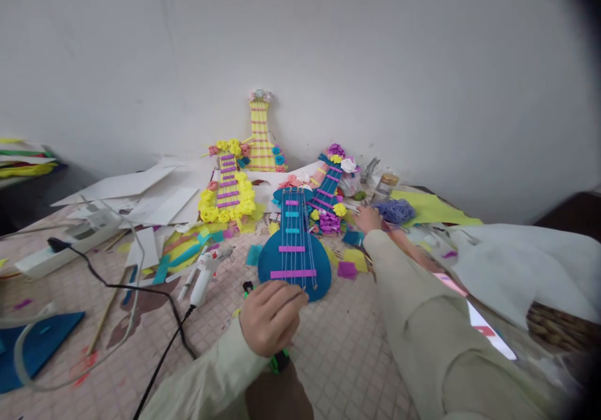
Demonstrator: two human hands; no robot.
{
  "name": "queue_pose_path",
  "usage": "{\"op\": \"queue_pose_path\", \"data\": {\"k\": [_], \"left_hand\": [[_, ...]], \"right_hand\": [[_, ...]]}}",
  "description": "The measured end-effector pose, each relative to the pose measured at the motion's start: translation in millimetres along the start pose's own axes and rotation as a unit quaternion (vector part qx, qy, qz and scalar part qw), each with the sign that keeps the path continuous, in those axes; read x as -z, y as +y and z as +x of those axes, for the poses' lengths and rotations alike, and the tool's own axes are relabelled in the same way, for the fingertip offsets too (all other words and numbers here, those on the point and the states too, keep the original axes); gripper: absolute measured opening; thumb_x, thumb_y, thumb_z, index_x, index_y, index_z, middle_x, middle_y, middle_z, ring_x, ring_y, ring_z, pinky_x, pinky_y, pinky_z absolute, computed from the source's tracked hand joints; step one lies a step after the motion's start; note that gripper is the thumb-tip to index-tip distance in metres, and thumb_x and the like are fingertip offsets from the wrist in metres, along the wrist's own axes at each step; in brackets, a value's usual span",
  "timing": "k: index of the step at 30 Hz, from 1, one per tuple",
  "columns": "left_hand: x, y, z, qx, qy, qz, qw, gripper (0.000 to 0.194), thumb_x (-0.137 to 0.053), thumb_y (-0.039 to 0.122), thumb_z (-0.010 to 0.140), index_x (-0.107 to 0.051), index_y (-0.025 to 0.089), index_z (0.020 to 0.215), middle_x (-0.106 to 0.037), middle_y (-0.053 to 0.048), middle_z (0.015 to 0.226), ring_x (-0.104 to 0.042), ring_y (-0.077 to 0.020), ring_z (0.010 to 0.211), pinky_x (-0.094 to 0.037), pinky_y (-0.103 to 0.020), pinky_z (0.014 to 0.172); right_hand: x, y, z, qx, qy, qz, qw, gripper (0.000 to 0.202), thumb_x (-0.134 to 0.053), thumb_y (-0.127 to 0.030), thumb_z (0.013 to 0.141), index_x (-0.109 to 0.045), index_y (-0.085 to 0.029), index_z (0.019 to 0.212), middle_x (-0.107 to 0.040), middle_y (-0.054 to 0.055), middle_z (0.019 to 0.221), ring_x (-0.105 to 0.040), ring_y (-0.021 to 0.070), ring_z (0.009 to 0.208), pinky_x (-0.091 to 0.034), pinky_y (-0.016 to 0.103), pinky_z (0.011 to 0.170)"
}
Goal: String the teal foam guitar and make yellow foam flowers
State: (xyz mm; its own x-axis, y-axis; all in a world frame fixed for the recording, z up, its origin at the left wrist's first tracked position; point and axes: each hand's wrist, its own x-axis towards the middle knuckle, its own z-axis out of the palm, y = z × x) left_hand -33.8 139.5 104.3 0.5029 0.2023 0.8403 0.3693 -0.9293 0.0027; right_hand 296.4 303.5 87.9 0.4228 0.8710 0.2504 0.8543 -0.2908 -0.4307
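Blue paper guitar at the middle of the tabletop (347,345), neck toward the far edge by the wall. From where I stand, the person's left hand (270,317) covers the lower rim of the blue paper guitar (295,261); its fingers are curled together, and I cannot tell whether they are clamped on a string, since the fingertips hide the spot. A green-and-black object (280,360) lies mostly concealed beneath this hand. The right hand (369,218), well apart from the left, reaches toward the far right corner and lies beside a tangle of purple yarn (397,211); whether it grips anything cannot be made out. The blue guitar's head overlaps a white sheet behind it, and a second blue guitar (331,185), edged with paper flowers, is partly masked. Toward the left edge lie a glue gun (205,279) and a power strip (70,245), the latter crossed by cables; a dark blue sheet (42,345) is cut off at the left of the view. Along the right edge, white sheeting (530,266) partly hides a brown woven object (563,320). Nearby, a glossy strip (488,329) bears red and white patches, its markings too blurred to read; the jar (386,182) near the far edge is likewise indistinct.
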Motion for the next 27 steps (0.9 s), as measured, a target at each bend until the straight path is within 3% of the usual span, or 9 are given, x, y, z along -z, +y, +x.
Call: {"op": "queue_pose_path", "data": {"k": [4,8,15,18,21,23,24,27], "left_hand": [[-2.9,3.8,-1.4,-0.004,-0.005,-0.02,1.0,0.029,-0.047,0.008,0.072,-0.057,0.014,0.099,-0.068,-0.009,0.082,-0.061,-0.0194,0.075,-0.05,-0.031,0.062],[-3.0,5.2,-0.5,0.048,-0.01,-0.065,0.997,0.031,-0.047,0.004,0.071,-0.056,0.014,0.098,-0.066,-0.009,0.084,-0.059,-0.0191,0.075,-0.05,-0.032,0.063],[-9.1,7.5,-2.9,0.076,0.008,-0.127,0.989,0.029,-0.045,0.002,0.071,-0.057,0.014,0.094,-0.065,-0.009,0.081,-0.058,-0.0175,0.073,-0.05,-0.031,0.062],[-7.4,10.3,1.2,0.108,0.025,-0.158,0.981,0.03,-0.045,0.0,0.071,-0.058,0.014,0.094,-0.064,-0.01,0.083,-0.058,-0.0176,0.077,-0.05,-0.03,0.064],[-3.3,13.4,7.4,0.196,0.033,-0.2,0.959,0.026,-0.047,0.005,0.075,-0.059,0.015,0.096,-0.064,-0.01,0.088,-0.058,-0.0175,0.081,-0.049,-0.031,0.07],[-2.1,15.0,10.1,0.275,0.029,-0.255,0.926,0.025,-0.05,0.014,0.078,-0.057,0.015,0.102,-0.063,-0.01,0.093,-0.058,-0.0179,0.083,-0.049,-0.031,0.071],[-2.5,15.7,10.6,0.312,0.027,-0.294,0.903,0.028,-0.052,0.019,0.078,-0.054,0.015,0.106,-0.063,-0.011,0.097,-0.058,-0.0186,0.085,-0.049,-0.031,0.071],[-7.6,17.6,9.2,0.381,0.0,-0.398,0.835,0.04,-0.056,0.032,0.076,-0.052,0.013,0.112,-0.062,-0.012,0.101,-0.058,-0.0208,0.089,-0.049,-0.03,0.071]], "right_hand": [[-10.6,-6.5,5.6,-0.016,0.006,0.014,1.0,0.03,-0.05,-0.029,0.084,-0.051,-0.015,0.111,-0.053,0.008,0.114,-0.054,0.02,0.098,-0.045,0.042,0.081],[-6.4,-7.4,8.7,-0.041,0.011,0.078,0.996,0.03,-0.05,-0.029,0.085,-0.051,-0.015,0.111,-0.053,0.008,0.112,-0.055,0.0193,0.095,-0.047,0.04,0.079],[40.8,-18.6,4.2,-0.051,0.016,0.293,0.955,0.024,-0.052,-0.028,0.084,-0.055,-0.013,0.102,-0.059,0.006,0.099,-0.059,0.0154,0.083,-0.049,0.034,0.071],[68.6,-36.1,-30.7,-0.029,-0.009,0.396,0.918,0.015,-0.06,-0.024,0.074,-0.06,-0.014,0.086,-0.064,0.003,0.08,-0.061,0.0137,0.069,-0.05,0.028,0.063],[87.5,-61.7,-94.2,0.003,-0.055,0.47,0.881,0.015,-0.061,-0.027,0.071,-0.061,-0.019,0.083,-0.065,0.001,0.081,-0.061,0.0138,0.071,-0.049,0.026,0.063],[90.3,-79.2,-141.9,0.019,-0.095,0.503,0.859,0.017,-0.063,-0.032,0.069,-0.061,-0.021,0.083,-0.064,0.0,0.081,-0.06,0.0138,0.073,-0.048,0.025,0.062],[88.4,-86.9,-164.0,0.013,-0.12,0.542,0.832,0.018,-0.064,-0.033,0.068,-0.061,-0.021,0.082,-0.063,0.0,0.08,-0.059,0.0139,0.072,-0.048,0.025,0.06],[72.2,-102.2,-212.8,-0.007,-0.145,0.595,0.791,0.02,-0.068,-0.033,0.065,-0.061,-0.019,0.078,-0.06,0.0,0.074,-0.056,0.0125,0.067,-0.045,0.024,0.059]]}}
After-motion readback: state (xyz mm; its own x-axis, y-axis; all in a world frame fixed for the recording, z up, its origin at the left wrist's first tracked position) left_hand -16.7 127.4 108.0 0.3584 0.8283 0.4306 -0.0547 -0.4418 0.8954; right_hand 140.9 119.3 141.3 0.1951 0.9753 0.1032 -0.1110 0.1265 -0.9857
